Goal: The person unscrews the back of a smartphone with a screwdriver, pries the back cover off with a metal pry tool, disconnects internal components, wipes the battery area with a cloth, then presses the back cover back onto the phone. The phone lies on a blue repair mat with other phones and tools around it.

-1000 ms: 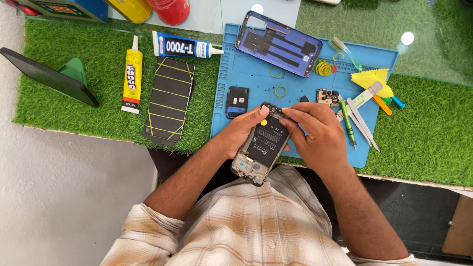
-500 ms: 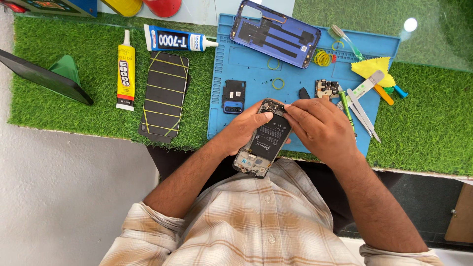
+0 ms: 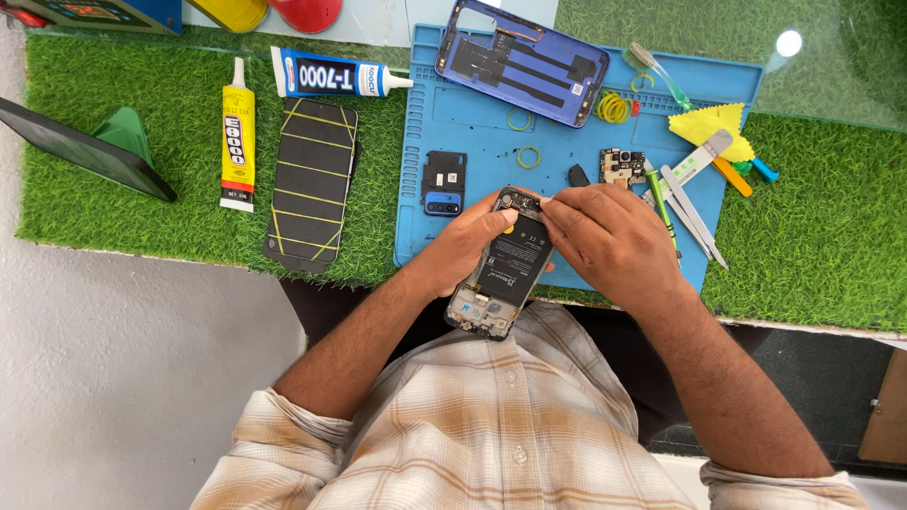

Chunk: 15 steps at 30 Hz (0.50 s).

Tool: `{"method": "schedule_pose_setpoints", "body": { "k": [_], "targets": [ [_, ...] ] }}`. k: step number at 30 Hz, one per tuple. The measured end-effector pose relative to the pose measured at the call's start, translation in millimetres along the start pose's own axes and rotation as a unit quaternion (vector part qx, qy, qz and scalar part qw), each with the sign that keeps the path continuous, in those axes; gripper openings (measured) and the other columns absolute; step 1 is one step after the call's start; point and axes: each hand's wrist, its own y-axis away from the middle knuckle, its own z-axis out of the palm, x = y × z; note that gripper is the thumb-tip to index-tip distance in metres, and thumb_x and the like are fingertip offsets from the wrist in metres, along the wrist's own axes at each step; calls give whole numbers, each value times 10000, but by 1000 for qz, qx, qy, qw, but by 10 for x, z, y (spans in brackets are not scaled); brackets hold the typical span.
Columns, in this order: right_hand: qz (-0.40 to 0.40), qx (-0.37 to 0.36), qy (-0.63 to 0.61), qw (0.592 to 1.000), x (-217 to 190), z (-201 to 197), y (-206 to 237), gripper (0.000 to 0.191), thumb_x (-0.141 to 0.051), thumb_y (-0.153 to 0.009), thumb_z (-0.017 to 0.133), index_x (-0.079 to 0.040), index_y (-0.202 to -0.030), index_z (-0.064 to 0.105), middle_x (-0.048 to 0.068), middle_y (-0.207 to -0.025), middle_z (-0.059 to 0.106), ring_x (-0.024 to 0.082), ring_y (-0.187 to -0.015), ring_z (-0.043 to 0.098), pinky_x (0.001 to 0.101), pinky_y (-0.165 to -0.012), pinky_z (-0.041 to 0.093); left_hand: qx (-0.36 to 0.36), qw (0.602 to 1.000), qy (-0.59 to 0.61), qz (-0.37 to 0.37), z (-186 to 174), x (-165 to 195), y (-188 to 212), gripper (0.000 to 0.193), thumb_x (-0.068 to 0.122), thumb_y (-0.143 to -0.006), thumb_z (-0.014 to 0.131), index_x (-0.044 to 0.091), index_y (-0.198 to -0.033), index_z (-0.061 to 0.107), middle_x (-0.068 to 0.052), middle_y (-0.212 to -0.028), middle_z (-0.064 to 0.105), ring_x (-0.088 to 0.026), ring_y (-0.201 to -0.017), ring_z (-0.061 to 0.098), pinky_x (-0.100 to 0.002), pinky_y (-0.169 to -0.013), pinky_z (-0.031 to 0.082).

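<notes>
Phone (image 3: pixel 504 269), back off and insides showing, is sitting in my left hand (image 3: pixel 463 247), which is cradling it from below with the thumb lying across its upper left edge so the body is not rocking. It is hanging over the near edge of the blue mat (image 3: pixel 453 123), tilted, its lower end just above my shirt (image 3: pixel 491 416). My right hand (image 3: pixel 605 241) is coming over the top end, fingertips (image 3: pixel 557 200) pressed together on something at the top edge of the phone; I cannot tell whether they are pinching a part or only pressing.

On the mat beyond are lying the blue back cover (image 3: pixel 529 61), a camera module (image 3: pixel 444 179), a small board (image 3: pixel 622 166) and loose yellow bands (image 3: pixel 614 107). Tweezers and pry tools (image 3: pixel 690 194) are fanning out just beside my right hand, so room on that side is tight. To the left, on the green turf (image 3: pixel 142 217), a banded screen (image 3: pixel 312 184) and two glue tubes (image 3: pixel 238 132) are lying well apart from my hands, leaving free space there.
</notes>
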Motion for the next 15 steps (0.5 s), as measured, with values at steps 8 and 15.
{"method": "schedule_pose_setpoints", "body": {
  "k": [8,15],
  "targets": [
    [161,35,-100,981,-35,-23,106,251,20,-946,751,-47,-1187,733,100,-1162,730,273,-1077,720,373,-922,586,-28,999,21,12,-5,3,5,474,337,-1083,492,35,-1445,447,-260,-1272,673,-338,-1071,734,-418,-883,634],
    [246,101,-75,961,46,-92,351,172,10,-1021,773,-39,-1185,753,101,-1179,730,238,-1070,729,335,-923,577,-35,999,7,15,-41,-16,4,496,365,-1081,497,37,-1447,433,-279,-1298,654,-337,-1101,717,-443,-936,621]
  ]
}}
